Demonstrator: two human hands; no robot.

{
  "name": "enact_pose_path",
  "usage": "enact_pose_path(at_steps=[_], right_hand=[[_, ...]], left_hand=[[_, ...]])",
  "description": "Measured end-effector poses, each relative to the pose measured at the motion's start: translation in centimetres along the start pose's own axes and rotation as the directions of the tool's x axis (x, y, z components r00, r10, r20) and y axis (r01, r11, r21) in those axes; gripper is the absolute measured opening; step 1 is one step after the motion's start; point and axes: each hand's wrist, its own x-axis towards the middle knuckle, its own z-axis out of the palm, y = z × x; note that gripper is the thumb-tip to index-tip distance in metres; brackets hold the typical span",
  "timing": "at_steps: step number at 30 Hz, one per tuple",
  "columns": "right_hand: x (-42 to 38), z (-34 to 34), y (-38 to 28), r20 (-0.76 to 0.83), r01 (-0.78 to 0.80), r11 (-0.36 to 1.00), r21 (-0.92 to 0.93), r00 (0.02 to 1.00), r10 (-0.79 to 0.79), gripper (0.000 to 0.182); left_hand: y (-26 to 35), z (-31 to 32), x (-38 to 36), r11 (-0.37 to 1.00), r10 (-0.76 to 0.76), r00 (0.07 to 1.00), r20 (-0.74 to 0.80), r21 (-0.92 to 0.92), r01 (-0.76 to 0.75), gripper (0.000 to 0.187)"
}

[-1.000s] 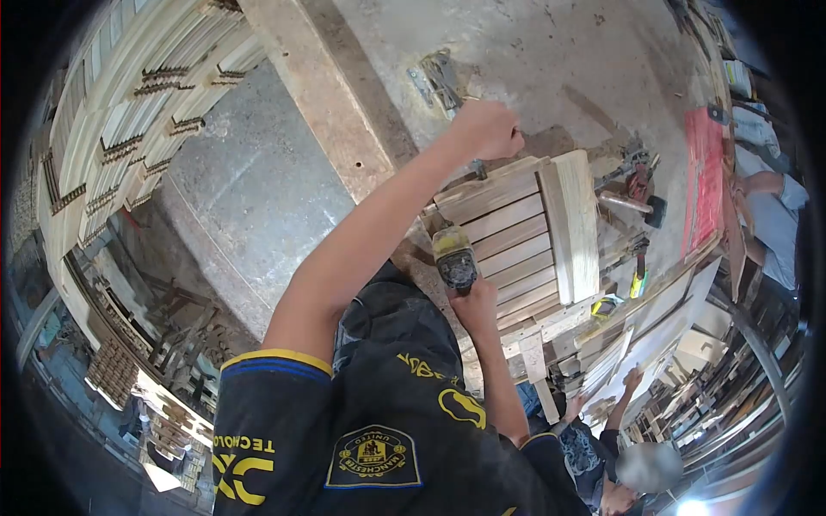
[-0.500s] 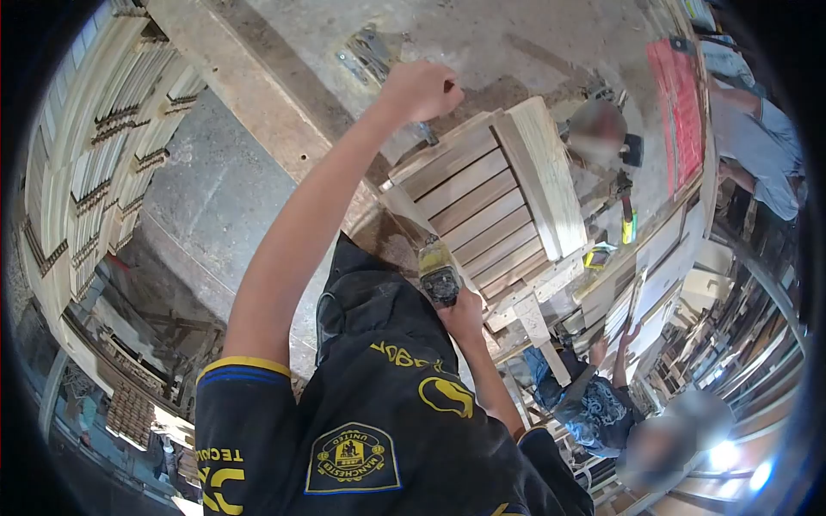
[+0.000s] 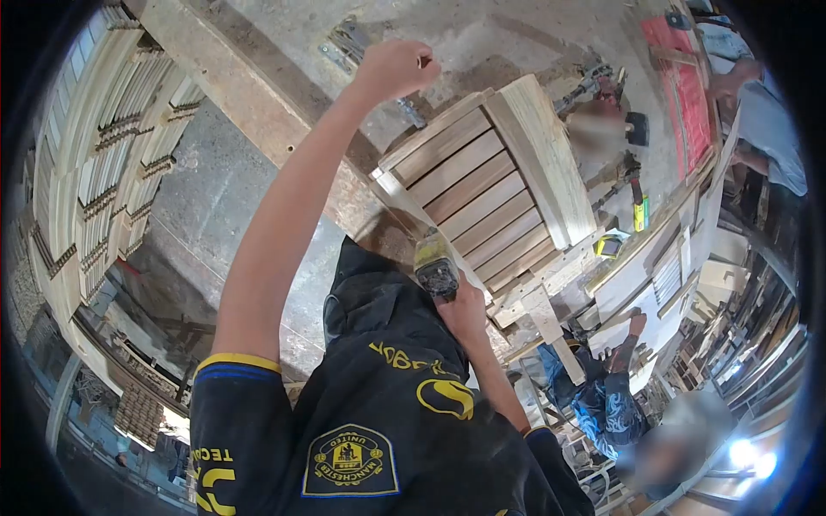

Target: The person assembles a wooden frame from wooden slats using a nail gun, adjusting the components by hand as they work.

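My right hand (image 3: 465, 311) is wrapped round a yellow and black power drill (image 3: 437, 268), close against my shirt front. The drill sits at the near left edge of a slatted wooden panel (image 3: 482, 198); its tip is hard to make out. My left arm reaches forward past the panel's far left corner. At its end my left hand (image 3: 397, 70) is closed in a fist above the worktop; whatever it may hold is hidden. Beside that fist lies a metal clamp-like piece (image 3: 342, 47). A pale board (image 3: 544, 155) runs along the panel's far right side.
A hammer (image 3: 635, 129), a yellow-green tool (image 3: 641, 213) and a yellow tape measure (image 3: 609, 244) lie to the right. Stacked wooden frames (image 3: 107, 129) stand at left. One co-worker (image 3: 594, 396) handles boards at lower right; another person (image 3: 766, 129) is at far right.
The view has shifted slightly. My left fist has moved a little up and left in view; my right hand keeps hold of the drill. The lower-right co-worker's hands have moved.
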Motion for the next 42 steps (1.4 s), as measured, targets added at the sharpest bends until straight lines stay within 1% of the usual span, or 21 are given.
enact_pose_path(at_steps=[2,4,5,6,8,10,15,18,20,21,24,26,27,30,34,37,38,39,40,41,42], right_hand=[[-0.9,0.2,1.2,-0.042,-0.009,1.0,0.017,0.999,0.01,0.06],[-2.4,0.4,3.1,-0.078,-0.044,0.999,-0.024,0.996,0.042,0.062],[-3.3,0.1,3.6,0.023,-0.22,0.975,-0.039,0.975,0.221,0.065],[-4.2,0.0,4.3,0.007,-0.244,0.969,-0.032,0.97,0.245,0.065],[-5.7,-0.1,5.9,0.022,-0.296,0.955,0.015,0.955,0.296,0.065],[-6.6,0.1,7.0,0.001,-0.315,0.949,0.004,0.949,0.315,0.067],[-7.4,0.7,8.6,-0.019,-0.296,0.955,0.016,0.955,0.296,0.069],[-7.9,0.6,9.0,-0.003,-0.314,0.949,0.018,0.949,0.314,0.064],[-8.7,0.9,9.9,-0.097,-0.265,0.961,0.076,0.958,0.272,0.062],[-9.1,0.9,10.3,-0.104,-0.265,0.961,0.081,0.956,0.273,0.062],[-10.9,0.7,12.1,-0.08,-0.35,0.936,0.045,0.932,0.353,0.059],[-12.0,1.1,13.8,-0.177,-0.313,0.945,0.094,0.929,0.326,0.055],[-12.1,1.3,14.3,-0.198,-0.325,0.941,0.099,0.92,0.338,0.052],[-12.3,1.6,15.3,-0.198,-0.336,0.936,0.101,0.916,0.35,0.05],[-12.3,1.7,15.7,-0.229,-0.268,0.948,0.173,0.925,0.304,0.048],[-12.4,1.6,16.4,-0.286,-0.229,0.963,0.142,0.922,0.262,0.043],[-12.5,1.6,17.1,-0.293,-0.223,0.964,0.141,0.921,0.256,0.043],[-12.9,1.6,18.0,-0.253,-0.261,0.883,0.391,0.892,0.376,0.037],[-13.4,1.4,18.8,-0.193,-0.273,0.736,0.619,0.856,0.48,0.032],[-14.1,0.5,19.1,0.033,-0.432,0.46,0.776,0.756,0.654,0.02],[-14.4,0.6,20.5,0.028,-0.295,0.335,0.895,0.786,0.617,0.013]], left_hand=[[-0.2,0.1,0.2,1.0,0.025,1.0,0.013,-0.009,-0.025,0.035],[-0.4,0.7,0.1,0.999,0.039,0.992,-0.12,-0.028,-0.042,0.034],[-0.5,0.8,0.1,0.998,0.056,0.994,-0.099,-0.036,-0.06,0.032],[-0.5,0.6,0.2,0.996,0.072,0.994,-0.08,-0.047,-0.076,0.031],[-0.3,0.0,0.4,0.999,0.029,1.0,0.005,0.015,-0.029,0.031],[-0.3,0.0,0.5,0.999,0.035,0.999,0.009,0.01,-0.035,0.03],[0.1,-0.4,0.6,0.999,0.006,0.998,0.056,0.039,-0.009,0.03],[0.0,-0.2,0.4,1.0,0.011,1.0,0.001,0.019,-0.011,0.029],[0.1,-0.3,0.6,0.999,-0.038,0.998,0.051,0.022,0.037,0.029],[0.2,-0.4,0.6,0.999,-0.03,0.998,0.049,0.024,0.028,0.029],[0.5,-0.2,0.3,1.0,-0.01,1.0,0.001,0.007,0.01,0.029],[0.1,-0.1,0.4,0.997,-0.06,0.998,0.017,-0.049,0.06,0.03],[0.2,0.0,0.3,0.999,-0.042,0.999,-0.006,-0.03,0.042,0.031],[0.2,0.0,0.4,0.997,-0.077,0.997,0.0,-0.018,0.077,0.031],[0.0,0.0,0.6,0.999,-0.037,0.999,0.005,-0.008,0.037,0.031],[-0.2,0.1,0.2,1.0,-0.001,1.0,-0.03,0.025,0.002,0.03],[-0.1,0.1,0.0,1.0,-0.018,0.999,-0.034,-0.013,0.017,0.03],[-0.1,0.2,0.0,0.998,-0.027,0.999,-0.038,-0.05,0.025,0.029],[-0.6,0.3,-0.1,1.0,0.002,0.999,-0.052,0.004,-0.002,0.029],[-1.1,0.5,0.1,0.997,0.053,0.996,-0.072,0.057,-0.049,0.029],[-1.3,0.5,0.0,0.992,0.099,0.991,-0.088,0.082,-0.092,0.03]])
